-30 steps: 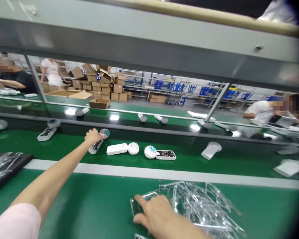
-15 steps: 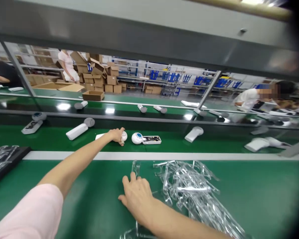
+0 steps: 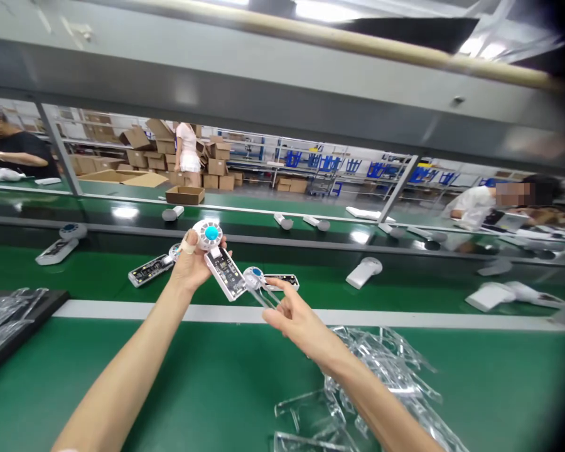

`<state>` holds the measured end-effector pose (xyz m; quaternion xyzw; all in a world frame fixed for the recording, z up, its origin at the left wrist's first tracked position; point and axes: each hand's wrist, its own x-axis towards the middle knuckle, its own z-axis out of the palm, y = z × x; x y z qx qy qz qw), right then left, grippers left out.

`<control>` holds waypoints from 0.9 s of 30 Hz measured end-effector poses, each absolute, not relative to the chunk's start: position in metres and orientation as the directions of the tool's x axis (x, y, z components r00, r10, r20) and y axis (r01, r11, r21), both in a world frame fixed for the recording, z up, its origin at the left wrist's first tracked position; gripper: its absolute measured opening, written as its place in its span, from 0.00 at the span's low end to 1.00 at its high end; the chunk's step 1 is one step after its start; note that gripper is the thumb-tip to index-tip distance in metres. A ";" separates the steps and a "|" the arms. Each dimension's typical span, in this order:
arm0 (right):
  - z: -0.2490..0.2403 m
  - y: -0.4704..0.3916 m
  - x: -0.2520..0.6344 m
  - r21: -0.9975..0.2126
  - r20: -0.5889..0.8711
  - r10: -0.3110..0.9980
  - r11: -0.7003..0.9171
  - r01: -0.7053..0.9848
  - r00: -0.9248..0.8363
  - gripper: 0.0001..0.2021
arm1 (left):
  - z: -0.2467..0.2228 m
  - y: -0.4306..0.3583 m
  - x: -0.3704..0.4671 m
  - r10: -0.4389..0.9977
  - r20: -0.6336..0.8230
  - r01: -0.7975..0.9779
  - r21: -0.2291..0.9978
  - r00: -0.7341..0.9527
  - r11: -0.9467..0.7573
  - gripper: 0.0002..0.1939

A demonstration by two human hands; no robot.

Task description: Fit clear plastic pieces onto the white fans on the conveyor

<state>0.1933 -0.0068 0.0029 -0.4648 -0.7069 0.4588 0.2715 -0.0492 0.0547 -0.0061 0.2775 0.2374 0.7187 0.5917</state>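
My left hand (image 3: 191,270) is closed on the round head of a white handheld fan (image 3: 226,274), raised over the belt. Its blue hub faces up, and its open handle shows a circuit board. From the right, my right hand (image 3: 297,317) pinches a clear plastic frame (image 3: 263,297) whose far end is close to the fan handle's lower end. Whether the two touch I cannot tell. Behind them lies another fan with an open handle (image 3: 288,280), partly hidden. A heap of clear plastic frames (image 3: 386,364) lies beneath my right forearm.
More fans lie along the green belt, including one at left (image 3: 148,272) and one at right (image 3: 365,272). A dark tray (image 3: 37,329) of clear parts stands at far left. A metal beam (image 3: 282,94) crosses overhead. Co-workers sit and stand beyond the line.
My left hand has lifted a fan off the belt and brought it nearer the middle. My right hand has picked up a clear plastic frame and moved up and right towards the fan.
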 end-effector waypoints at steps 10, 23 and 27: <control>0.003 0.001 0.137 -0.671 0.238 0.948 0.317 0.670 -0.210 0.27 | 0.012 0.034 -0.002 0.947 0.270 -0.622 0.715 -0.173 -0.318 0.22; -0.020 -0.002 0.154 -0.717 0.290 0.880 0.460 0.524 -0.376 0.30 | 0.014 0.018 0.007 0.957 0.234 -0.485 0.825 -0.170 -0.288 0.29; -0.018 0.004 0.155 -0.685 0.318 0.879 0.473 0.554 -0.356 0.31 | 0.002 0.017 0.004 0.991 0.061 -0.229 0.970 -0.116 -0.087 0.30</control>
